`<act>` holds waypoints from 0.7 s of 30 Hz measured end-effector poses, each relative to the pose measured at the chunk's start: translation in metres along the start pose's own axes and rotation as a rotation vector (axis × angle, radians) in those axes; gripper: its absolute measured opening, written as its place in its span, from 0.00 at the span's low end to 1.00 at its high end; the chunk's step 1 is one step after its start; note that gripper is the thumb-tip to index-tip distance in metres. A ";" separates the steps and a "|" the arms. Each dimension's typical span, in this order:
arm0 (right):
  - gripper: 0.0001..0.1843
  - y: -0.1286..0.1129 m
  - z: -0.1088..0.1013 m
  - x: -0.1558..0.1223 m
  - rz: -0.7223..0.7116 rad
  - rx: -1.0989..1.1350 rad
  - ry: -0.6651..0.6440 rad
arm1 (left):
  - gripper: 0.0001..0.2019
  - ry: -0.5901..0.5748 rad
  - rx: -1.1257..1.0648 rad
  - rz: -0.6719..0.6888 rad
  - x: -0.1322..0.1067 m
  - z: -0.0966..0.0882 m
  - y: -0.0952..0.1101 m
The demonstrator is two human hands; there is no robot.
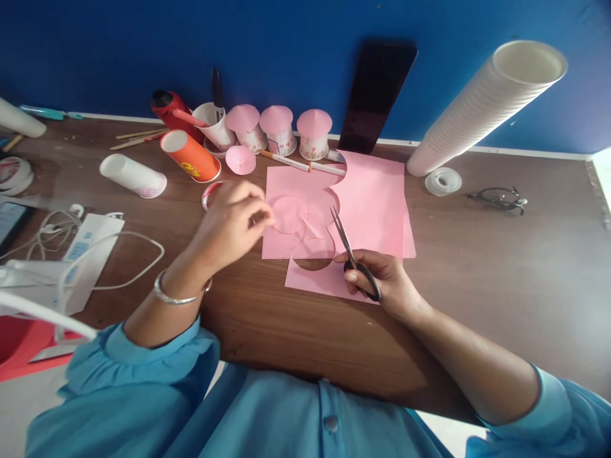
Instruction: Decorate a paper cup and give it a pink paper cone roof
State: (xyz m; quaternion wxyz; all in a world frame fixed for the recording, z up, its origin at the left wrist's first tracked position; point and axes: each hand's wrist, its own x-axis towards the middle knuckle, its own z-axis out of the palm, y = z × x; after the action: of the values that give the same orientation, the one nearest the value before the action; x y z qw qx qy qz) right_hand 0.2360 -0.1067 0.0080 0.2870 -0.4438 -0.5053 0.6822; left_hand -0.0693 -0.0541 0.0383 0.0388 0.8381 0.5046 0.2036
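Note:
My right hand point(377, 277) grips black-handled scissors point(351, 254), their blades slightly parted and pointing away from me over pink paper point(375, 197). My left hand point(236, 219) hovers near the left edge of the pink sheets, thumb and fingers drawn together; whatever is between them, if anything, cannot be made out. Close to those fingertips is a pink paper circle point(289, 214). A small pink triangular scrap point(314, 229) lies beside it. Round curves are cut out of the upper sheet's left side. Another pink disc point(240, 159) lies beyond my left hand.
Several decorated paper cups with pink cone tops point(314, 130) stand along the blue wall. Left are an orange tube point(191, 156), a white cup point(132, 175) and a white cable point(138, 235). Right are a tall cup stack point(487, 108), a tape roll point(443, 182) and glasses point(499, 198).

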 end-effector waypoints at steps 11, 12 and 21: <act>0.30 0.001 0.001 0.000 -0.002 -0.020 0.009 | 0.11 -0.233 0.206 0.351 0.007 0.034 0.039; 0.30 0.001 0.001 0.000 -0.005 -0.026 0.010 | 0.07 -0.226 0.239 0.350 0.010 0.041 0.044; 0.30 0.000 -0.001 0.001 -0.002 -0.027 -0.014 | 0.10 -0.086 0.392 0.163 -0.019 0.017 0.018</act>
State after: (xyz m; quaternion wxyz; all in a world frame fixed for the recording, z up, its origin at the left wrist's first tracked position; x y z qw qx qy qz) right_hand 0.2366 -0.1057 0.0079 0.2781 -0.4422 -0.5170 0.6781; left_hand -0.0555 -0.0774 0.0221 -0.1203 0.8756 0.4629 0.0681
